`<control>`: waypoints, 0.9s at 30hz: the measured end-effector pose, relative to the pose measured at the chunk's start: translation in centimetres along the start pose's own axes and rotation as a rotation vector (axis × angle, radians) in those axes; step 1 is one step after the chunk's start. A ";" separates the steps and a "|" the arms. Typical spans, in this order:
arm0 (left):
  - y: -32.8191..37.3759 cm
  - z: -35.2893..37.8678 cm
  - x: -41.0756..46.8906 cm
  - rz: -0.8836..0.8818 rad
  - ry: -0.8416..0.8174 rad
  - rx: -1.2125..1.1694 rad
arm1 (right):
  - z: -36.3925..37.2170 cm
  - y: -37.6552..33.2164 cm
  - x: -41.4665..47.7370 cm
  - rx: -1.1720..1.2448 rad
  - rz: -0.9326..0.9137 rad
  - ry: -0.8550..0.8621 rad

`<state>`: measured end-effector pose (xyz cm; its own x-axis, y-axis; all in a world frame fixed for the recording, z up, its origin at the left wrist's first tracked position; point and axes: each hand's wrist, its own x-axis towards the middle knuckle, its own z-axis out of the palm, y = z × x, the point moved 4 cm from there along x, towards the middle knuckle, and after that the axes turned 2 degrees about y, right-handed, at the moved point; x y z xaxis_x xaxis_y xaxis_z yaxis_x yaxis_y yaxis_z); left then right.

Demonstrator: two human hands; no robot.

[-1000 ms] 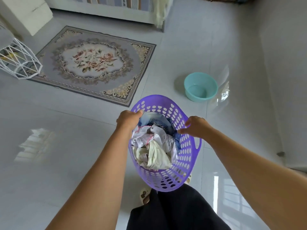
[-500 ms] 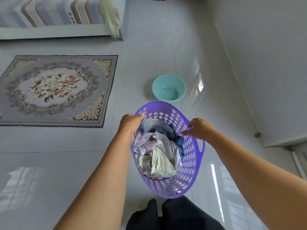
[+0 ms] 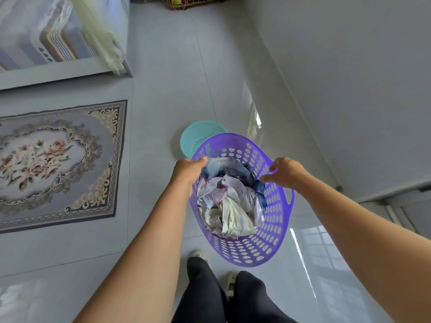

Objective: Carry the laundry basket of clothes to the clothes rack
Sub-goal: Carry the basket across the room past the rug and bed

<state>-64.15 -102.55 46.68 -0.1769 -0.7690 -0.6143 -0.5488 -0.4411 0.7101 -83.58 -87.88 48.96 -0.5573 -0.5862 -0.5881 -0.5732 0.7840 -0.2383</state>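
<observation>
A purple perforated laundry basket (image 3: 268, 241) hangs in front of me above the floor, tilted toward me. Crumpled clothes (image 3: 229, 201) fill it: white and cream pieces with blue denim at the far side. My left hand (image 3: 187, 170) grips the basket's left rim. My right hand (image 3: 285, 172) grips the right rim, near a handle cut-out. No clothes rack shows clearly; a wire frame (image 3: 198, 1) sits at the top edge.
A teal basin (image 3: 196, 138) stands on the glossy tiled floor just beyond the basket. A floral rug (image 3: 58, 159) lies to the left, a bed with striped bedding (image 3: 53, 43) beyond it. A white wall (image 3: 349, 89) runs along the right. My dark-trousered legs (image 3: 210, 297) are below.
The view has swung to the right: rug and bed slid left, the wall came in on the right. The basket now overlaps the basin. Both hands keep their grip.
</observation>
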 end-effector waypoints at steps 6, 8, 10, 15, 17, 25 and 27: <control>6.8 4.9 6.5 0.021 -0.054 0.053 | -5.9 1.0 7.1 0.062 0.042 0.059; 8.6 6.0 8.7 0.021 -0.065 0.067 | -7.1 1.1 9.3 0.065 0.051 0.061; 10.9 7.7 11.4 0.023 -0.097 0.079 | -8.5 1.3 11.9 0.082 0.071 0.069; 17.4 11.4 16.7 0.052 -0.130 0.201 | -12.7 1.7 17.6 0.133 0.140 0.067; 19.8 12.6 18.3 0.062 -0.125 0.228 | -14.4 1.9 19.5 0.161 0.156 0.077; 29.5 19.1 24.6 0.075 -0.156 0.196 | -21.9 4.0 28.5 0.146 0.158 0.076; 31.8 20.6 26.2 0.060 -0.121 0.186 | -24.4 4.3 31.3 0.088 0.114 0.062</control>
<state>-103.07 -127.23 46.12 -0.3043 -0.7251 -0.6178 -0.6736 -0.2948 0.6778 -118.18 -107.87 48.39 -0.6531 -0.5021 -0.5668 -0.4511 0.8592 -0.2413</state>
